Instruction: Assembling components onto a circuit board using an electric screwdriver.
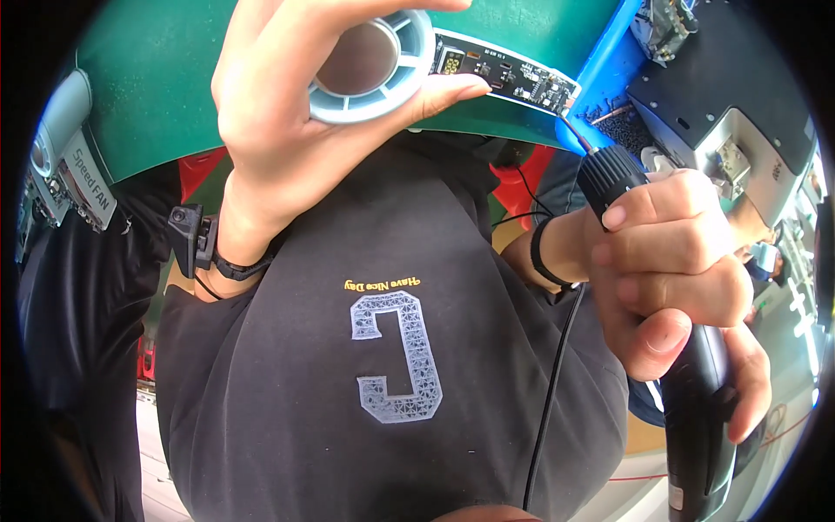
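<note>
Seen from the head camera, a worker's left hand curls around the spoked ring of a pale blue-grey handheld-fan housing, fingers bent over its far side and thumb stretched beneath it. To the right of that hand, the housing's narrow handle section carries a black circuit board dotted with small components. The right hand is closed firmly around a black electric screwdriver, whose bit angles up and left from the fist to the board's far end; whether it touches cannot be told. Just beyond the right fist, a blue tray holds small dark screws, with a black-topped machine beside it. Beneath the left hand spreads a green work mat; well to that hand's left stands a similar pale housing. A small black camera is strapped at the left wrist, and a black shirt fills the space between the forearms.
</note>
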`<control>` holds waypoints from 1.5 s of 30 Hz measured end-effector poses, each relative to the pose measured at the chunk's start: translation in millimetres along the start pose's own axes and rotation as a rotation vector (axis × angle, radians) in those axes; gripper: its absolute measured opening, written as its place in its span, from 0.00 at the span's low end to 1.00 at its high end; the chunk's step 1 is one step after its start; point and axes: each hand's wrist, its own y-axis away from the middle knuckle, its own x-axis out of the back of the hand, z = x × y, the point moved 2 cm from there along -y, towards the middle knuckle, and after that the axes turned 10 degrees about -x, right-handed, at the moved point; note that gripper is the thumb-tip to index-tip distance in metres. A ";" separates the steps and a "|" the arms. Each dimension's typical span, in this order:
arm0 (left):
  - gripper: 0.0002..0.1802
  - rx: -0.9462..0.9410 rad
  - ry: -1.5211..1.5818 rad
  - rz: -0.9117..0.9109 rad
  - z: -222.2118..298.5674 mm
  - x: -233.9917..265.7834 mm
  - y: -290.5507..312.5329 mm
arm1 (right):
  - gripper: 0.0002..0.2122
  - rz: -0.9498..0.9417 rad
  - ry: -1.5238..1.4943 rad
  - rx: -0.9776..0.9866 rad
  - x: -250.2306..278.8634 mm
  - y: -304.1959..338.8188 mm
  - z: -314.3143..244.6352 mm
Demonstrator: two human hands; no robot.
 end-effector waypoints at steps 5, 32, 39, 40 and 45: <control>0.37 -0.002 0.092 0.057 -15.6 -6.2 8.0 | 0.19 0.113 -0.146 0.271 -10.2 -0.9 16.0; 0.33 0.040 0.068 0.208 -14.5 -16.7 6.9 | 0.23 1.063 0.001 0.361 92.7 28.4 -7.6; 0.34 0.063 0.056 0.213 -18.0 -22.1 4.4 | 0.25 0.652 0.210 0.350 146.6 52.0 34.5; 0.34 0.064 0.051 0.214 -19.1 -21.6 3.8 | 0.25 0.677 0.175 0.315 143.1 45.5 34.5; 0.35 0.050 0.041 0.213 -24.6 -16.7 4.0 | 0.24 0.764 -0.018 0.134 115.2 9.4 28.7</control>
